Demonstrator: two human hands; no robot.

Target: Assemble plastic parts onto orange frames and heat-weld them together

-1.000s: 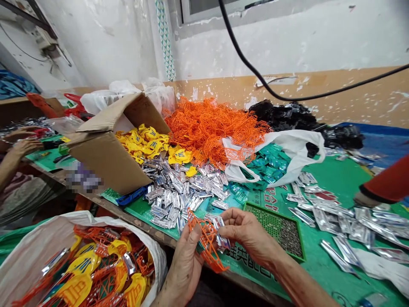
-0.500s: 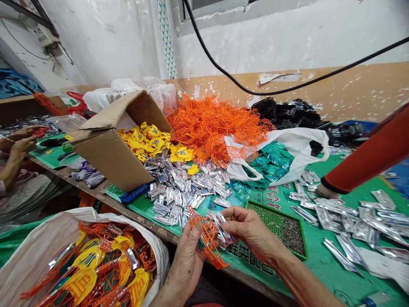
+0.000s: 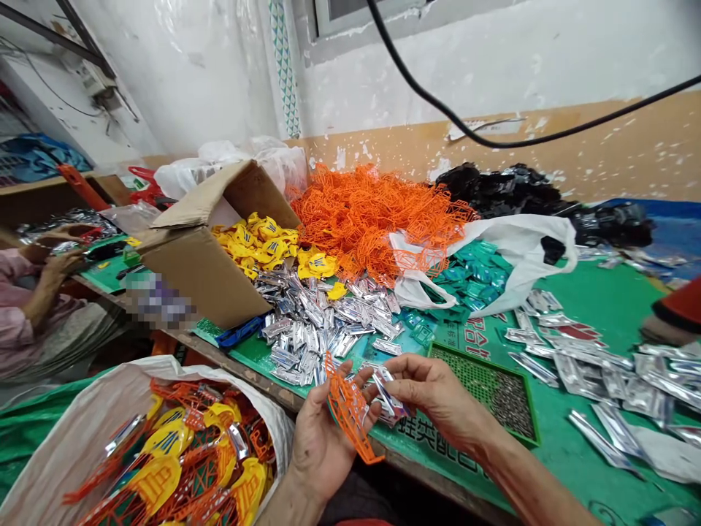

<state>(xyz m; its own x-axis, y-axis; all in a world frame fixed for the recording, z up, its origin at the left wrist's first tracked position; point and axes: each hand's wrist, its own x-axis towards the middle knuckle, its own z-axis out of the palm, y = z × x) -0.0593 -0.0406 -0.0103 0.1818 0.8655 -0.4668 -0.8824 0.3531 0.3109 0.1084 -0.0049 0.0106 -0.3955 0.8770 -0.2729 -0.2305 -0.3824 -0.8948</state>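
My left hand (image 3: pixel 323 435) is closed on an orange plastic lattice frame (image 3: pixel 349 416), held tilted above the front edge of the table. Close beside it, my right hand (image 3: pixel 430 391) pinches a small shiny silver piece (image 3: pixel 388 391) between thumb and fingers. The fingertips of my left hand reach towards the silver piece; whether they touch it I cannot tell. A heap of similar silver pieces (image 3: pixel 307 321) lies on the table behind my hands. To the right of my right hand is a green tray (image 3: pixel 534 427) with many tiny metal parts.
A white sack (image 3: pixel 282 424) of orange and yellow parts stands at lower left. On the table are a tipped cardboard box (image 3: pixel 211 281) with yellow parts (image 3: pixel 263 241), an orange heap (image 3: pixel 377 212), and green parts (image 3: pixel 471 277) by a white bag. Co-workers' arms show at left (image 3: pixel 47 285) and right (image 3: pixel 679 314).
My left hand has opened its grip somewhat, its fingers showing behind the orange frame. The silver piece sits slightly apart from the frame. The red-sleeved arm reached in, then drew back right.
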